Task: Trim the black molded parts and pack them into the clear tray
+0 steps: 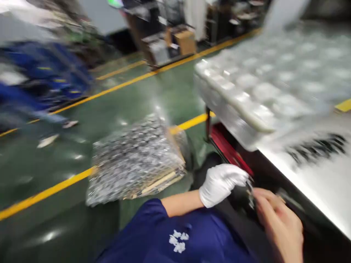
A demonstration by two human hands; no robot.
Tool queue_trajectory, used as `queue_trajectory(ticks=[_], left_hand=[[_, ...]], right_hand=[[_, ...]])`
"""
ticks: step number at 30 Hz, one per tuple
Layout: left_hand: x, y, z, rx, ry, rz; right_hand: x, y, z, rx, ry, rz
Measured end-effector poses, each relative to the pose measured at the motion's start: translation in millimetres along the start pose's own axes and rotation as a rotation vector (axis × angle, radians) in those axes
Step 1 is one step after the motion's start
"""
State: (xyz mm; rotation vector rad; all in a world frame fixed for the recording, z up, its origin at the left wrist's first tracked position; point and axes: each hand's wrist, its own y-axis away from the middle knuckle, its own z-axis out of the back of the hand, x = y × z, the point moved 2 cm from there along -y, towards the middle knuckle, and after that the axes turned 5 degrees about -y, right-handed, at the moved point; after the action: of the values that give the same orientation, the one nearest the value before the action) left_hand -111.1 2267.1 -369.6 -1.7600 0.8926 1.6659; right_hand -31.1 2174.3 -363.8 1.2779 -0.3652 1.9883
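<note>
The picture is smeared by motion. My left hand point(222, 183), in a white glove, is curled near the lower edge of the metal table point(326, 186). Its fingers pinch a small shiny piece point(250, 193) that I cannot make out. My bare right hand point(279, 223) meets it from the right, fingers bent toward the same small piece. A blue sleeve point(175, 237) covers my left upper arm. Above on the table lies a stack of clear plastic blister trays point(263, 87).
A pile of shiny parts wrapped in clear plastic point(135, 160) sits on the green floor at my left. Yellow lines point(49, 190) cross the floor. A red frame point(227, 148) runs under the table. Blue crates point(46, 73) and cardboard boxes point(185, 40) stand farther off.
</note>
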Motion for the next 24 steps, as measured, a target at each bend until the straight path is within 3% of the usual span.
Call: queue_trajectory(ticks=[1, 3, 5, 7, 10, 12, 14, 17, 20, 24], left_hand=[[1.3, -1.1, 1.5, -0.067, -0.010, -0.060], [10.9, -11.3, 1.2, 0.004, 0.019, -0.020], [19.2, -22.8, 0.5, -0.057, -0.182, -0.146], [26.1, -30.0, -4.2, -0.046, -0.301, -0.250], [33.1, -39.1, -14.4, 0.119, -0.289, -0.256], [33.9, -46.5, -20.3, 0.231, -0.262, -0.226], [31.7, -53.4, -23.2, 0.316, -0.249, -0.218], [27.0, -59.0, -19.2, 0.378, -0.243, -0.243], [27.0, -61.3, -8.4, 0.363, -0.257, -0.236], [32.1, -63.3, 0.1, 0.322, -0.277, -0.197]], right_hand=[[-6.9, 12.4, 10.8, -0.039, -0.011, -0.070], [-14.8, 26.7, 20.6, -0.042, -0.141, -0.173], [-19.1, 27.3, 24.6, -0.027, -0.303, -0.201], [-22.3, 20.7, 36.6, -0.104, -0.354, -0.173], [-26.3, 5.7, 82.5, -0.427, -0.017, -0.164], [-31.4, -8.5, 125.5, -0.614, 0.358, -0.312], [-41.0, -26.4, 166.3, -0.641, 0.597, -0.507], [-57.5, -50.8, 206.6, -0.566, 0.699, -0.665], [-62.1, -61.1, 218.3, -0.544, 0.789, -0.743], [-44.2, -68.4, 205.0, -0.719, 0.901, -0.732]])
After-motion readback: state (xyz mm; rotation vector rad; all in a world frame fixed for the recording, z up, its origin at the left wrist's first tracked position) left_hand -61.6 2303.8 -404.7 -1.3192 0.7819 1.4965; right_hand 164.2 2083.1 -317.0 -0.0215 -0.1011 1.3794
